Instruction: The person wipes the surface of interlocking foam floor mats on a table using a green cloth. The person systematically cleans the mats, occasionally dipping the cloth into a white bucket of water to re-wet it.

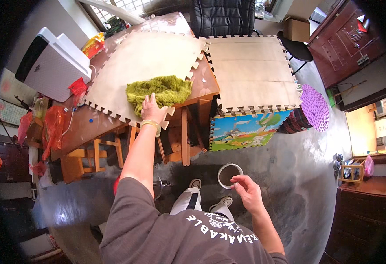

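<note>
My left hand (150, 110) lies on the near edge of a bunched, shaggy green cloth (171, 89), fingers stretched and slightly apart. The cloth rests on a beige foam mat (136, 57) with toothed edges, which covers most of a brown wooden table (87, 132). Whether my left thumb is tucked under the cloth is hidden. Low on the right, my right hand (248, 191) pinches the rim of a white ring (220, 175), perhaps a tape roll. Dark floor shows through its middle.
Beside the table stands a second beige mat (250, 70) above a colourful picture panel (246, 130). A purple dotted round cover (314, 108) is to its right. Behind is a black chair (223, 17). A white appliance (56, 64) and red bags (54, 125) crowd the left; wooden stools (100, 154) sit below.
</note>
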`<state>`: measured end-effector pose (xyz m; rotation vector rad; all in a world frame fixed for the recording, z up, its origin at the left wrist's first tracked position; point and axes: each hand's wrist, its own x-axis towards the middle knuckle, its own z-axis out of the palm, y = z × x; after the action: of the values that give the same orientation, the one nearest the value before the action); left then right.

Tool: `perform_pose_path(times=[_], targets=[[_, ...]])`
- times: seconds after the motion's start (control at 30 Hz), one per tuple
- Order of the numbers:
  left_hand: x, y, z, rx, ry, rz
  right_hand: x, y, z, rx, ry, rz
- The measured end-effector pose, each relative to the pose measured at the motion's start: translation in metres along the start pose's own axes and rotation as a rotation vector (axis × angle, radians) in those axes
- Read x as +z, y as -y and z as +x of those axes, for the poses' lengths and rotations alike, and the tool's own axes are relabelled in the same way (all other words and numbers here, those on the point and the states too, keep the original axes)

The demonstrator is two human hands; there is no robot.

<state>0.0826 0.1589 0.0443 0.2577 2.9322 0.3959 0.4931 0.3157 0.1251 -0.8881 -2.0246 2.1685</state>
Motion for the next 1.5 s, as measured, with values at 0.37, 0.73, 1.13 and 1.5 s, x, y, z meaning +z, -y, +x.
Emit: perform_pose_path(times=[0.37, 0.73, 1.13, 1.5], targets=[[0.006, 0.023, 0.038, -0.111, -0.08, -0.24, 0.034, -0.003, 0.022, 0.019, -0.002, -0.047], [-0.087, -0.011, -0.048, 0.064, -0.002, -1.736, 0.047, -0.006, 0.028, 0.026, 0.026, -0.077], [0.028, -0.064, -0.224, -0.312, 1.132, -1.999, -0.003, -0.068, 0.015, 0.229, 0.072, 0.497], [0.203, -0.077, -0.359, -0.428, 1.15, -1.116, -0.06, -0.238, -0.05, 0.577, -0.327, 0.839]])
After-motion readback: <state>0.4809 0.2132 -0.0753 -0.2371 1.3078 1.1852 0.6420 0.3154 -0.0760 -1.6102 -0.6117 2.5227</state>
